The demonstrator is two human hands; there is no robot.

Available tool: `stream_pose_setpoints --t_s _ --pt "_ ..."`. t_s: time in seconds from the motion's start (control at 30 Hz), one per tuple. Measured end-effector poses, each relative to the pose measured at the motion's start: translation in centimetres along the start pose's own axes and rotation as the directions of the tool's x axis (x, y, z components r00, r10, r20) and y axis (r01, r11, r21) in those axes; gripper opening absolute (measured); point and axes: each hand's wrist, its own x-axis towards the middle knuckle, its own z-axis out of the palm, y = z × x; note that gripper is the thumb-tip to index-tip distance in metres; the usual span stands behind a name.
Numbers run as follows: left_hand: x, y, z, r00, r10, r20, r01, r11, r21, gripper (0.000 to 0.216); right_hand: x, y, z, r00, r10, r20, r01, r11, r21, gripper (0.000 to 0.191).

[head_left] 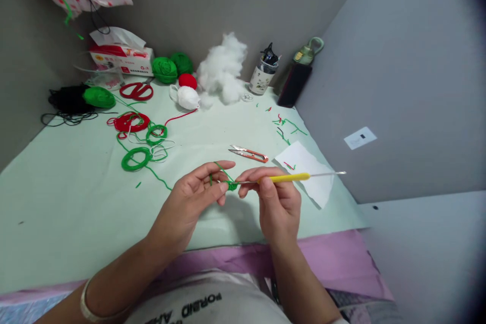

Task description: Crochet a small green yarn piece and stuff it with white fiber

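Note:
A small piece of green crochet work [232, 186] is pinched between the thumb and fingers of my left hand [197, 190]. Green yarn loops over the raised index finger of that hand and trails back to a green yarn coil [135, 159] on the table. My right hand [279, 202] grips a crochet hook [288, 178] by its yellow handle. One metal end of the hook meets the green stitches; the other end points off to the right. Just beyond my hands lie thread snips [249, 154] with orange handles.
Red yarn [132, 122], red scissors [136, 91], and green yarn balls [164, 70] lie at the back left beside a tissue box [125, 61]. White stuffing [224, 71], a pen jar [262, 77] and a dark phone [294, 85] stand behind. Torn paper [307, 169] lies right.

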Motion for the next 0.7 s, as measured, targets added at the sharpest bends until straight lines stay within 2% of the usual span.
stream_pose_setpoints --t_s 0.1,0.23,0.33,0.4,0.47,0.53,0.6,0.7 --pt "0.0 -0.1 0.0 0.998 0.046 -0.037 -0.044 0.996 0.073 0.030 -0.4 -0.3 0.0 0.985 -0.169 0.040 0.173 0.965 -0.196 0.023" --pt "-0.1 -0.2 0.2 0.988 0.122 -0.093 -0.108 0.984 0.139 0.035 -0.9 0.0 -0.1 0.905 -0.369 0.211 0.425 0.794 -0.435 0.032" --pt "-0.1 -0.3 0.4 0.989 0.113 -0.091 -0.107 0.992 0.063 0.045 -1.3 0.6 -0.2 0.853 -0.427 0.300 0.517 0.616 -0.595 0.042" --pt "0.0 -0.2 0.4 0.999 0.013 -0.040 -0.016 0.998 -0.068 0.050 -1.4 0.9 -0.2 0.855 -0.427 0.293 0.508 0.581 -0.636 0.046" --pt "0.1 0.0 0.3 0.992 -0.123 0.039 0.128 0.968 -0.215 0.048 -1.3 0.9 -0.2 0.886 -0.411 0.213 0.453 0.674 -0.583 0.042" --pt "0.3 0.2 0.1 0.977 -0.193 0.093 0.213 0.931 -0.298 0.043 -0.8 0.7 0.0 0.931 -0.358 0.068 0.351 0.834 -0.426 0.031" --pt "0.4 0.3 0.0 0.980 -0.178 0.090 0.197 0.934 -0.299 0.041 -0.3 0.6 0.2 0.964 -0.264 -0.041 0.250 0.945 -0.210 0.023" --pt "0.4 0.3 0.2 0.990 -0.120 0.072 0.133 0.968 -0.214 0.042 0.3 0.7 0.6 0.985 -0.168 -0.031 0.166 0.984 -0.065 0.018"
